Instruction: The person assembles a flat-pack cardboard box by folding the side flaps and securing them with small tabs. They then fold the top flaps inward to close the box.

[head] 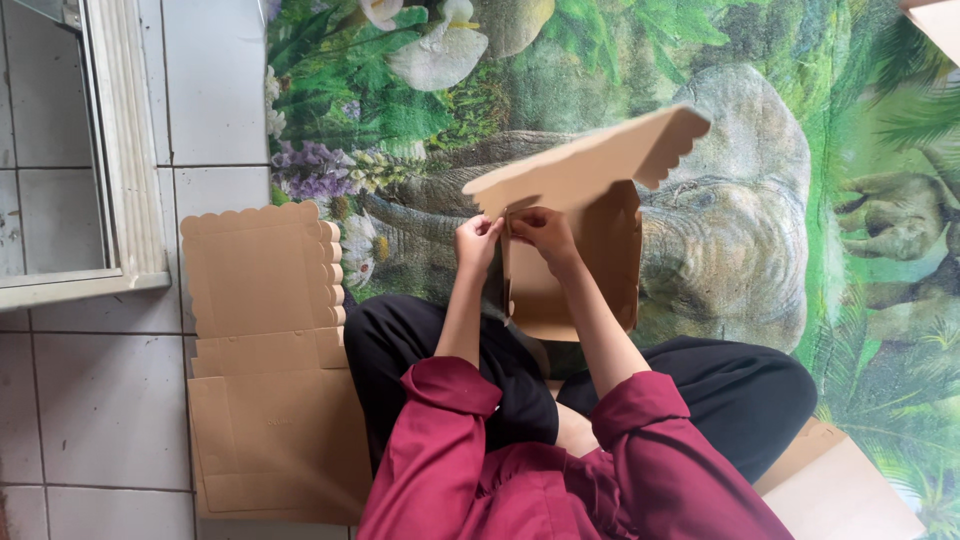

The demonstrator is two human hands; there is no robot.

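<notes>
Half-folded cardboard box [590, 250] held above the lap, over the printed mat [760, 230]. Left hand [477, 240] and right hand [540, 230] both pinch its near-left corner flap (scalloped lid raised). Flat blanks [265, 370] lie left on tiled floor.

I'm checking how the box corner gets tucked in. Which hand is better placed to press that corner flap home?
Probably the right hand: its fingers pinch the flap at the near corner of the half-folded cardboard box. The left hand sits just beside the corner, on the outer wall, seemingly bracing it.
</notes>
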